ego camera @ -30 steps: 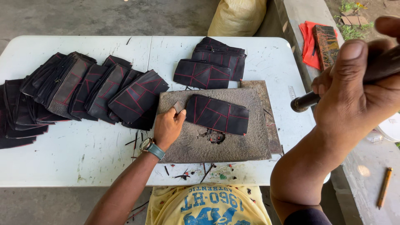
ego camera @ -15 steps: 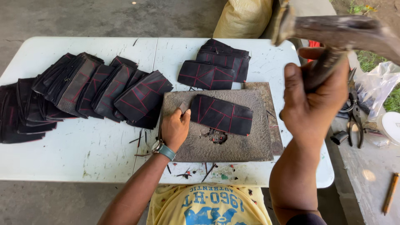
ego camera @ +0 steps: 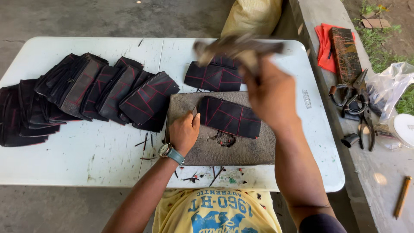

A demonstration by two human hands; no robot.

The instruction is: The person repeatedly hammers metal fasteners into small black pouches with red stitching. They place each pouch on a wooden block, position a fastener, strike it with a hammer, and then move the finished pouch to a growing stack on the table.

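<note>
A black leather piece with red stitched lines lies on a grey stone slab on the white table. My left hand rests on the slab at the piece's left end, fingers closed around a small thin tool that stands against it. My right hand is raised over the slab, shut on a hammer whose head is blurred with motion above the far side of the slab.
Several more black stitched pieces are fanned out on the left, and a small stack lies behind the slab. To the right on a concrete ledge lie pliers, red cloth, a plastic bag and a pencil.
My right hand has swung the hammer from far right, up and over to the left, and it now comes down above the slab. My left hand has stayed at the piece's left end.
</note>
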